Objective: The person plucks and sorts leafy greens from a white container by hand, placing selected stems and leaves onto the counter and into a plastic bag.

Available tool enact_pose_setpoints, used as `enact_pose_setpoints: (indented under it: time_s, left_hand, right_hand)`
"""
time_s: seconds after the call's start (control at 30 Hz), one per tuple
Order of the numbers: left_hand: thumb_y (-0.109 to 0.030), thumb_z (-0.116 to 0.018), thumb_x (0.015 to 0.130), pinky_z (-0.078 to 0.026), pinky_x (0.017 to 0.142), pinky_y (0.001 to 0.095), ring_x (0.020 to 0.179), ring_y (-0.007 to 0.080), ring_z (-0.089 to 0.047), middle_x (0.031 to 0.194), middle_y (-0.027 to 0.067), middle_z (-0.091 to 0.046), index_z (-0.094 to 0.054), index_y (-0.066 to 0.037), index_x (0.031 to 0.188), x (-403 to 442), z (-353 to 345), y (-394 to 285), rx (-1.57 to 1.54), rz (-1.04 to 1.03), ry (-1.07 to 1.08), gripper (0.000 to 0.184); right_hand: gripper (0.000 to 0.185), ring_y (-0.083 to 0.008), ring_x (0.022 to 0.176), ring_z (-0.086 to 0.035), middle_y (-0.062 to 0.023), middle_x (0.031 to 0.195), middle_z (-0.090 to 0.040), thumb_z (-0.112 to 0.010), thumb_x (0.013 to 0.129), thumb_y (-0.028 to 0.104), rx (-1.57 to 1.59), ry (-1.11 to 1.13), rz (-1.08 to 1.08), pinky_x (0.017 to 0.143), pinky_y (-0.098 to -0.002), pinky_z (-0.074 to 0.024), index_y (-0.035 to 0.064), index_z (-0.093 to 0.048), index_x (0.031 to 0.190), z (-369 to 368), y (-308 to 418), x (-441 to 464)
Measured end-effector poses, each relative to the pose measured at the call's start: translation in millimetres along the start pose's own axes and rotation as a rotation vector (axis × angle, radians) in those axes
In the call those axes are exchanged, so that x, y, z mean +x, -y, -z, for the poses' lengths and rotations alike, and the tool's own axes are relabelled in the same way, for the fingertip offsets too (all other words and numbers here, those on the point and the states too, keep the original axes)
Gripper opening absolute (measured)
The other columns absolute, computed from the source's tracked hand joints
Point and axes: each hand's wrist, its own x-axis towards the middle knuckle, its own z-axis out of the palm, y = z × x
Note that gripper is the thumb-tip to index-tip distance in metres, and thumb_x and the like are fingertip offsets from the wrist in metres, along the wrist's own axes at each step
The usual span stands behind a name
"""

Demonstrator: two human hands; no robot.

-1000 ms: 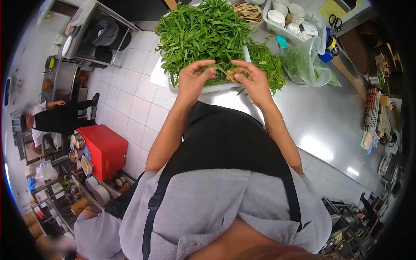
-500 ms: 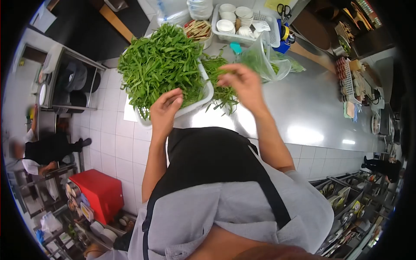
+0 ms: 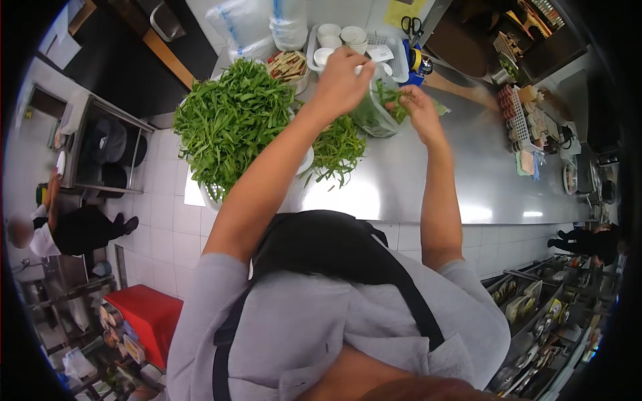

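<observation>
My left hand (image 3: 344, 83) reaches over the counter to the upper edge of a clear plastic bag (image 3: 376, 125), its fingers pinching there. At the bag's right side, my right hand (image 3: 420, 110) has closed fingers around a few leafy green stems (image 3: 397, 107); part of them is hidden by the hand. Green leaves also show inside the bag. To the left, a large heap of leafy greens (image 3: 234, 123) fills a white basket (image 3: 307, 159). A smaller pile of greens (image 3: 342, 147) lies on the steel counter between basket and bag.
Behind the bag stands a white plastic basket (image 3: 399, 61) with small white cups. A container of wooden-looking sticks (image 3: 287, 65), wrapped cup stacks (image 3: 289, 27) and scissors (image 3: 412, 27) are nearby. Another person (image 3: 83, 227) is at far left; a red box (image 3: 147, 317) sits behind me.
My left hand has moved from the basket's front edge up and right to the bag. My right hand has shifted right, from above the small pile to the bag's right side.
</observation>
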Motion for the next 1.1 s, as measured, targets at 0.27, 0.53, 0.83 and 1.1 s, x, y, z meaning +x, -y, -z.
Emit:
enact_pose_setpoints:
  time_s: [0.27,0.53,0.83,1.1]
  left_hand:
    - [-0.011,-0.065,0.086,-0.052,0.098,0.0504,0.117,0.0445,-0.057,0.12,0.0253,-0.062,-0.076,-0.003,0.102,55.6,-54.0,0.1,0.387,-0.146,0.47,0.022]
    - [0.004,-0.065,0.077,-0.053,0.095,0.0453,0.113,0.0388,-0.064,0.118,0.0235,-0.065,-0.071,-0.005,0.122,77.3,-53.0,5.2,0.521,-0.078,0.656,0.046]
    - [0.002,-0.068,0.073,-0.051,0.098,0.0443,0.114,0.0388,-0.063,0.123,0.024,-0.065,-0.05,-0.001,0.145,83.1,-39.6,7.9,0.423,-0.099,0.788,0.074]
    - [-0.008,-0.07,0.083,-0.056,0.08,0.0346,0.087,0.0217,-0.068,0.122,0.0186,-0.068,-0.052,-0.011,0.148,69.0,22.9,12.6,-0.057,-0.078,0.553,0.067]
  right_hand:
    - [0.014,-0.0191,0.09,-0.07,-0.0127,0.097,-0.072,-0.051,0.1,0.003,-0.448,-0.475,0.127,0.078,-0.0319,-0.0521,0.0001,-0.06,0.11,21.5,2.8,-0.3]
    - [0.023,-0.0245,0.104,-0.071,-0.0141,0.108,-0.072,-0.056,0.098,0.004,-0.202,0.003,-0.039,0.085,-0.0351,-0.0531,0.0,-0.057,0.121,4.6,6.2,27.8]
    - [0.043,-0.0338,0.1,-0.068,-0.0222,0.11,-0.07,-0.072,0.079,0.001,-0.869,0.099,0.066,0.088,-0.0421,-0.0527,0.0014,-0.067,0.122,5.6,-4.7,63.4]
    - [0.04,-0.0243,0.1,-0.069,-0.0143,0.109,-0.072,-0.065,0.089,-0.002,-0.769,0.028,0.215,0.091,-0.0339,-0.0535,0.0027,-0.066,0.128,28.0,70.5,28.9]
